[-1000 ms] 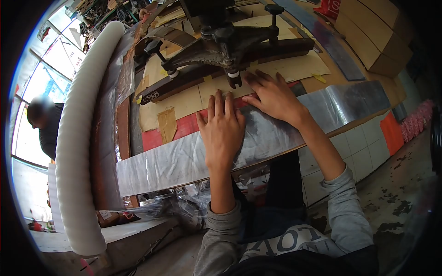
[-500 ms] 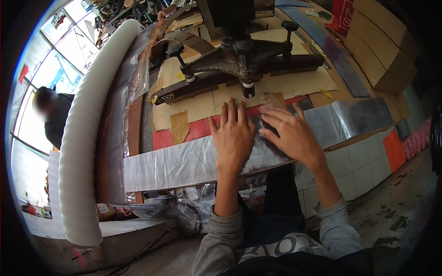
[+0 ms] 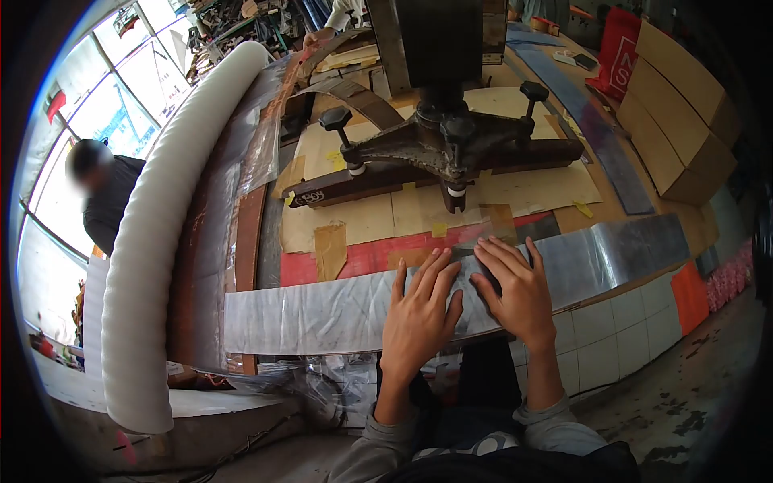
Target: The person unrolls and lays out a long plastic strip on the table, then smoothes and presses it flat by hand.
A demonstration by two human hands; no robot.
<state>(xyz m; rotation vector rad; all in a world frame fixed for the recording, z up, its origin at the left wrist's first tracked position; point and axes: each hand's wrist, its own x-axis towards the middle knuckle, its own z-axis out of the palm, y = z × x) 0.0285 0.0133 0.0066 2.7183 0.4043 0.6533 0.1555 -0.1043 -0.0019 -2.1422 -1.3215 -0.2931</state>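
Observation:
My left hand (image 3: 420,314) lies with fingers stretched out on a long strip of clear, wrinkled plastic sheet (image 3: 298,315) along the near edge of the table. Beside it, my right hand (image 3: 515,291) rests on the same strip, fingers spread and tips pointing forward. Neither hand grips anything. Past the fingertips is a red band (image 3: 366,256) with brown tape pieces (image 3: 331,251) across it. Farther back, a cream board (image 3: 382,216) lies under a dark metal press head (image 3: 447,149) with knobbed screws.
A thick roll of white foam (image 3: 161,233) stands along the left side. Cardboard boxes (image 3: 672,121) and a red bag (image 3: 618,56) are at the right. A person (image 3: 113,193) is at the far left, and another person's hand (image 3: 318,38) shows at the back.
My hands have drawn back toward me from the red band onto the plastic strip. The right hand has turned to point forward. The view has shifted slightly.

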